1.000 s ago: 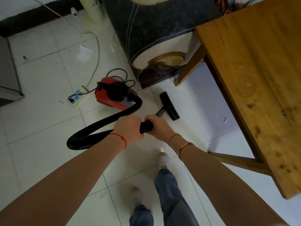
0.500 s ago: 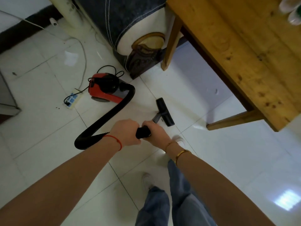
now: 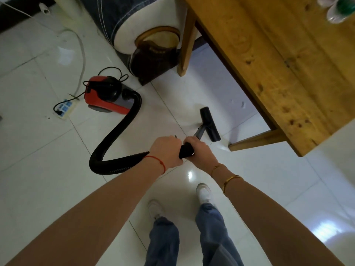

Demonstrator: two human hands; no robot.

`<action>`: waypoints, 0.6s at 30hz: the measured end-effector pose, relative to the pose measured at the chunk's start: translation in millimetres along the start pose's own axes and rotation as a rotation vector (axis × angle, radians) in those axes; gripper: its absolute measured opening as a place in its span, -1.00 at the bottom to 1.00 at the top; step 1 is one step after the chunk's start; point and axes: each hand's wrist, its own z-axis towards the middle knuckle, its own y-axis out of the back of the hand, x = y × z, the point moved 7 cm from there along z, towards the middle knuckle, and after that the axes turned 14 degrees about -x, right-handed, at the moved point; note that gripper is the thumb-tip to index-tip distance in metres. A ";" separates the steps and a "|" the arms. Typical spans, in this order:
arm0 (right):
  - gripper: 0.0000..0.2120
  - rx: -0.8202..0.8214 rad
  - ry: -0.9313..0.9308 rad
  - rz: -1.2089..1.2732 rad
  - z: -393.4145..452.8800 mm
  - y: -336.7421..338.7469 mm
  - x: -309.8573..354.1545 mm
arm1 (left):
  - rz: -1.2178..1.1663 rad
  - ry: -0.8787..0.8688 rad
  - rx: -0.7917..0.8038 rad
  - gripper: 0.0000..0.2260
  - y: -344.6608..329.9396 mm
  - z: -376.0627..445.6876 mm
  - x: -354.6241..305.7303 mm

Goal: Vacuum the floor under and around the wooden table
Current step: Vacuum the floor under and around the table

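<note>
- With both hands wrapped round the black handle, the left hand [image 3: 166, 151] sits at the hose end and the right hand [image 3: 199, 150] further down toward the metal wand [image 3: 199, 131], fingers of each curled tight and pressed together around the grip.
- Down on the white tiled floor [image 3: 259, 179], the black floor nozzle [image 3: 209, 124] lies flat just outside the wooden table [image 3: 288, 64], near its front leg [image 3: 257, 140] and a little short of the shadowed patch underneath.
- Over on the left, the red vacuum body [image 3: 104, 97] rests by a power strip [image 3: 64, 110], and the black hose [image 3: 117, 135] loops in an S from it to the left hand.
- What this step wants, I'd say, is a low wand angle: drop the hands so the nozzle slides under the tabletop flat, not tipped on one edge.
- Long overlapping passes between the front leg and the rear leg [image 3: 186, 41] should cover the shadowed tiles, where a small pale scrap [image 3: 243, 104] lies.
- Watch that hose loop; there looks to be slack enough for a reach under, but a hard push may drag the vacuum body toward the dark upholstered furniture [image 3: 119, 16].
- Mind the legs too: steer the nozzle round them rather than knocking wood.
</note>
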 end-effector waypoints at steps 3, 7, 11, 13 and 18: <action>-0.74 0.018 0.020 -0.034 7.2 23.5 -29.8 | -0.018 0.012 -0.030 -0.87 -2.2 22.2 -30.1; -0.74 0.051 0.039 -0.074 13.9 47.8 -58.4 | -0.061 0.055 -0.074 -0.88 -2.1 41.0 -60.2; -0.73 0.057 0.076 -0.065 13.9 58.2 -65.3 | -0.060 0.080 -0.087 -0.88 -0.1 42.0 -73.2; -0.74 0.071 0.088 -0.054 9.8 54.7 -59.9 | -0.058 0.097 -0.080 -0.90 0.2 35.0 -71.3; -0.77 0.111 0.095 -0.007 -12.7 36.4 -34.6 | -0.036 0.140 -0.031 -0.89 -5.9 0.8 -56.2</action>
